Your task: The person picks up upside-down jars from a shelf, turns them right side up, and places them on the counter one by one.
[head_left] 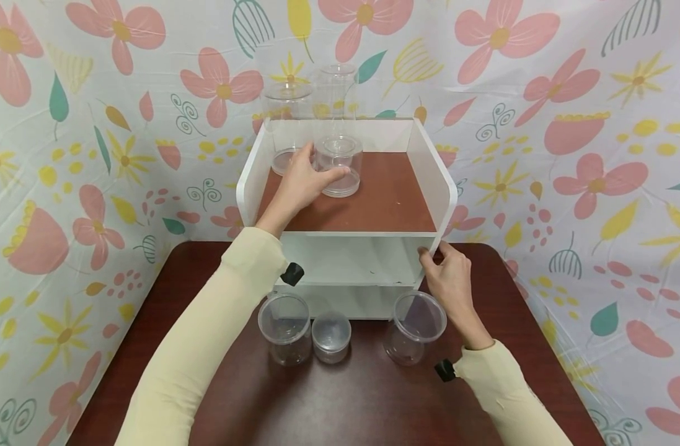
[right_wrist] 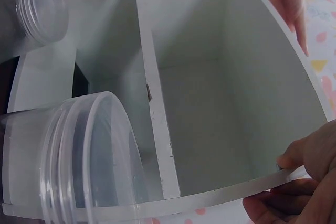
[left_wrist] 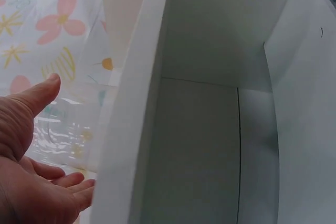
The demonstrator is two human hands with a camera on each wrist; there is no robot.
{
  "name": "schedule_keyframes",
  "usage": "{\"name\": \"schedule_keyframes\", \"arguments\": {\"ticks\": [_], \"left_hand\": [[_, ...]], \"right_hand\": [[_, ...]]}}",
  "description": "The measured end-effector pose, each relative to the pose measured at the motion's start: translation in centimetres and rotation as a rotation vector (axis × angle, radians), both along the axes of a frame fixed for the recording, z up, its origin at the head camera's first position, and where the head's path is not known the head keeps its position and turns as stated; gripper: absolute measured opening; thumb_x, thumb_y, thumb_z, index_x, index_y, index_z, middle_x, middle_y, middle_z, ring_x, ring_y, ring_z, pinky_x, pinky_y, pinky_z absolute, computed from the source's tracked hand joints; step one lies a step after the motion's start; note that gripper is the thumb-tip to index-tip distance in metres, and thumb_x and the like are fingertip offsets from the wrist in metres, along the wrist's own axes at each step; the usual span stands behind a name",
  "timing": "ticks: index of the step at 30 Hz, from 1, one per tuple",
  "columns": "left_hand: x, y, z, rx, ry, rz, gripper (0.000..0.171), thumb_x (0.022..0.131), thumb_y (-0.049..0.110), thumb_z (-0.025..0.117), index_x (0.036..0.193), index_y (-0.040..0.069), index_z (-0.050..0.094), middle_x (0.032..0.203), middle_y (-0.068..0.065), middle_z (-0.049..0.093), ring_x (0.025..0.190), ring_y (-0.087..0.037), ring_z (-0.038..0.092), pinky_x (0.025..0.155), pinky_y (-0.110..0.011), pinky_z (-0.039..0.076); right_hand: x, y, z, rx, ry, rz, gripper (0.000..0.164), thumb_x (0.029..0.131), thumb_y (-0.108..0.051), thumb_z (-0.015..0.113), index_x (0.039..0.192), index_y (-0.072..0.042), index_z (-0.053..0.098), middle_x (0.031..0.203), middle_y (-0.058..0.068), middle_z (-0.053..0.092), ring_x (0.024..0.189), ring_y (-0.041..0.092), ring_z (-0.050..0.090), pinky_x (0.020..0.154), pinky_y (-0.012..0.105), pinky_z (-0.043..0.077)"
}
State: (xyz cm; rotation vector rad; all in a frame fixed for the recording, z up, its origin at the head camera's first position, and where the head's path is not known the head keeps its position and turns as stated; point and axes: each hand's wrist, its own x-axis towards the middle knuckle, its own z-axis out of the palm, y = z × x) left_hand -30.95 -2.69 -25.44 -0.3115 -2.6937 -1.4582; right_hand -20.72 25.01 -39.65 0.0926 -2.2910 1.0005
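My left hand (head_left: 303, 179) holds a clear plastic jar (head_left: 348, 158) on the brown top board of a white shelf unit (head_left: 440, 179). Its thumb lies across the jar's front and the fingers reach round the left side; the left wrist view shows the thumb and fingers spread about the clear plastic. At the unit's right side, my right hand (head_left: 451, 275) grips the front edge of the side panel (right_wrist: 226, 195), thumb inside and fingers outside. Behind the held jar stand two taller clear jars, one at the left (head_left: 288, 114) and one further back (head_left: 338, 93).
On the dark red table (head_left: 317, 409), before the unit, stand a lidded clear jar (head_left: 284, 328), a small low jar (head_left: 331, 337) and another large jar (head_left: 415, 328). Two lower compartments (head_left: 351, 257) face forward. A flowered cloth (head_left: 596, 124) hangs behind and at both sides.
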Motion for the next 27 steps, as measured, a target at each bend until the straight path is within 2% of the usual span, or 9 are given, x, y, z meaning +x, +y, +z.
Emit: {"name": "schedule_keyframes", "arguments": {"ticks": [8, 15, 21, 27], "left_hand": [[-0.8, 0.2, -0.2, -0.007, 0.012, -0.004, 0.102, 0.090, 0.050, 0.078, 0.163, 0.004, 0.023, 0.164, -0.014, 0.032, 0.150, -0.026, 0.033, 0.119, -0.041, 0.033], [-1.5, 0.6, -0.2, 0.005, 0.008, 0.011, 0.104, 0.090, 0.048, 0.079, 0.164, 0.003, 0.020, 0.167, -0.014, 0.028, 0.153, -0.025, 0.029, 0.121, -0.040, 0.029], [-1.7, 0.8, -0.4, 0.023, 0.010, 0.007, 0.102, 0.089, 0.049, 0.079, 0.163, 0.005, 0.023, 0.164, -0.013, 0.034, 0.150, -0.026, 0.033, 0.120, -0.041, 0.031], [-1.6, 0.7, -0.6, 0.046, -0.018, 0.010, 0.100, 0.089, 0.051, 0.078, 0.163, 0.010, 0.025, 0.164, -0.011, 0.034, 0.148, -0.024, 0.036, 0.118, -0.040, 0.033]], "right_hand": [[0.0, 0.0, 0.1, -0.005, 0.000, 0.007, 0.013, 0.094, -0.006, 0.071, 0.088, 0.005, 0.070, 0.080, 0.020, 0.073, 0.070, 0.035, 0.070, 0.056, 0.008, 0.037], [0.0, 0.0, 0.1, -0.004, -0.004, 0.004, 0.013, 0.094, -0.007, 0.071, 0.088, 0.004, 0.070, 0.079, 0.020, 0.073, 0.069, 0.034, 0.069, 0.055, 0.010, 0.036], [-0.1, 0.1, 0.0, -0.006, -0.004, 0.002, 0.013, 0.094, -0.007, 0.071, 0.089, 0.005, 0.070, 0.080, 0.021, 0.073, 0.070, 0.034, 0.070, 0.056, 0.009, 0.036], [-0.1, 0.1, -0.2, -0.007, -0.005, 0.002, 0.012, 0.094, -0.007, 0.071, 0.088, 0.004, 0.069, 0.080, 0.020, 0.072, 0.068, 0.031, 0.068, 0.055, 0.010, 0.036]]}}
